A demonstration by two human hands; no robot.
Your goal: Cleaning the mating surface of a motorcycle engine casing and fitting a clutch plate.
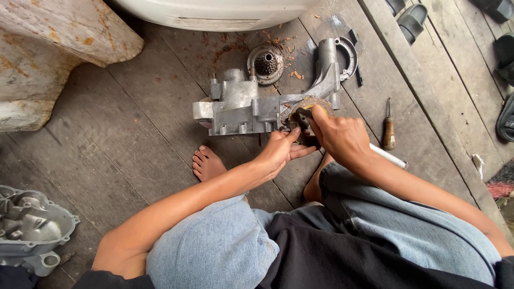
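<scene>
A grey metal engine casing (pixel 241 107) lies on the wooden plank floor in front of me. My right hand (pixel 338 136) grips a dark tool (pixel 302 119) pressed into the round opening at the casing's right end. My left hand (pixel 278 152) pinches the lower part of that same tool or the part under it; which one is hidden by the fingers. A silver tube-like handle (pixel 390 157) sticks out behind my right wrist. I am squatting, with my bare foot (pixel 208 163) just below the casing.
A round toothed gear part (pixel 266 64) lies behind the casing among rusty flakes. A wooden-handled screwdriver (pixel 389 128) lies to the right. Another grey engine cover (pixel 29 227) sits at lower left. Sandals (pixel 412 21) rest at upper right, a large stone block (pixel 48 48) at upper left.
</scene>
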